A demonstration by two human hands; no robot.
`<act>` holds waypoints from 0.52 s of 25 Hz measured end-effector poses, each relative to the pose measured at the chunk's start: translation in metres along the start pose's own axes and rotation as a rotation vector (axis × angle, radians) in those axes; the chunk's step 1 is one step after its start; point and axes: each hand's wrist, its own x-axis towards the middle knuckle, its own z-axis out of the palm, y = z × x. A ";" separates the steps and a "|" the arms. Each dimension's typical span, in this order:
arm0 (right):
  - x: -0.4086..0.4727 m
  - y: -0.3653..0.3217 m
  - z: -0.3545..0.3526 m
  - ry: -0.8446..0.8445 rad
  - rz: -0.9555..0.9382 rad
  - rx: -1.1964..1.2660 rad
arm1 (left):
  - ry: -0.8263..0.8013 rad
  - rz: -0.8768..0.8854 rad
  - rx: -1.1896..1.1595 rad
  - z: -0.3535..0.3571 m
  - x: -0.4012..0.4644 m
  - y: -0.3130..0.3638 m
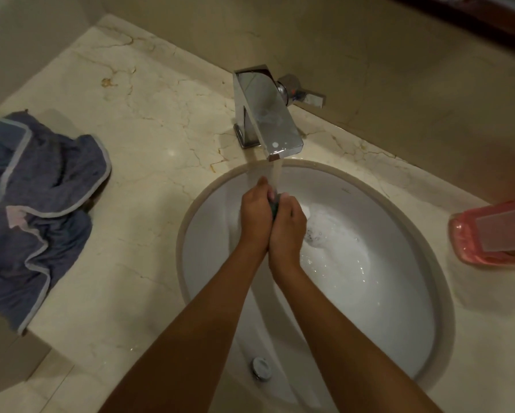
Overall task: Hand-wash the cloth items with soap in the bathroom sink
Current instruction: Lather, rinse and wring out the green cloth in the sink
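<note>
Bathroom, likely domestic. Evidence: white oval basin (399, 293) set under a cream marble counter (137, 162); square chrome tap (265, 114) running, side lever (307, 95) at the wall; foamy water near the drain (313, 236); overflow cap (260, 368) on the near wall of the basin. Blue cloth (41, 204) heaped on counter left; pink soap tray (488, 236) right. Beige stone-look wall (369, 55) behind.

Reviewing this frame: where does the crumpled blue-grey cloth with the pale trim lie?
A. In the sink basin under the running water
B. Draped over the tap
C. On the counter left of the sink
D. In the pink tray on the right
C: the blue-grey cloth lies bunched on the marble counter well left of the sink, apart from the tap and the pink tray.
</note>
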 end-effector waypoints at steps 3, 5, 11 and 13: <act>0.018 -0.005 0.004 0.041 -0.025 -0.085 | 0.006 0.035 0.068 -0.001 -0.010 -0.005; 0.024 -0.007 0.005 -0.016 0.020 -0.174 | 0.034 0.012 0.047 -0.004 -0.010 -0.009; 0.035 0.001 -0.002 -0.173 0.394 0.099 | 0.022 -0.002 0.088 -0.009 -0.018 -0.016; 0.026 0.001 -0.001 -0.193 0.330 0.193 | 0.035 -0.036 -0.023 -0.006 -0.016 -0.011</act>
